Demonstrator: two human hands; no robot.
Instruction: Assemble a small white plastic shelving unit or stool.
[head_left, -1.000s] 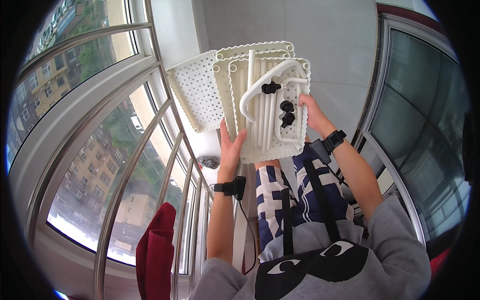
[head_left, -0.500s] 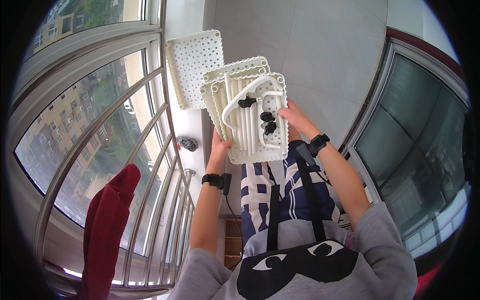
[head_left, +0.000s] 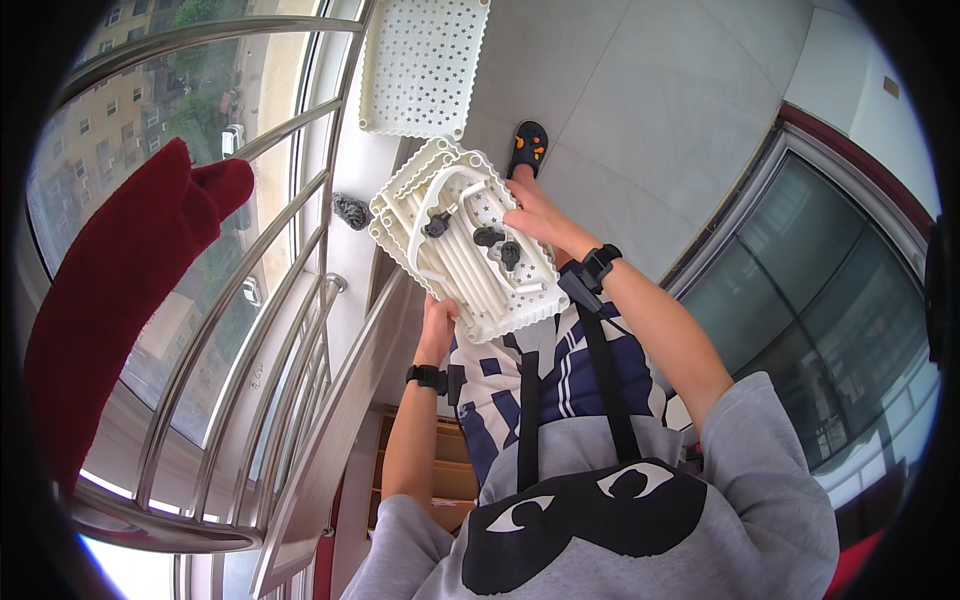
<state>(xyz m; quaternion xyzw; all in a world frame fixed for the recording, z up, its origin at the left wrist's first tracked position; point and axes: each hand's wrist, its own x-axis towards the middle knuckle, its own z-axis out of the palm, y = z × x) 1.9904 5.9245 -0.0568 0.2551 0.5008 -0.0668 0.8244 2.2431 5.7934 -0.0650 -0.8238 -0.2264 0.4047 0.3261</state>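
Fingers of the right hand (head_left: 537, 215) are closed on the white tray stack (head_left: 510, 322) at its right long edge, toward the far end; the left hand (head_left: 437, 325) grips the opposite long edge, nearer the body. Between them I see the stack's long axis slant from far left to near right, with white tubes (head_left: 465, 280) and dark knobs (head_left: 489, 237) on top. Beyond its far end I make out a loose starred tray (head_left: 420, 65), closer to the right hand.

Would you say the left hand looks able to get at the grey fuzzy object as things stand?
Probably not: the left hand is gripping the stacked trays, though the grey fuzzy object looks uncovered.
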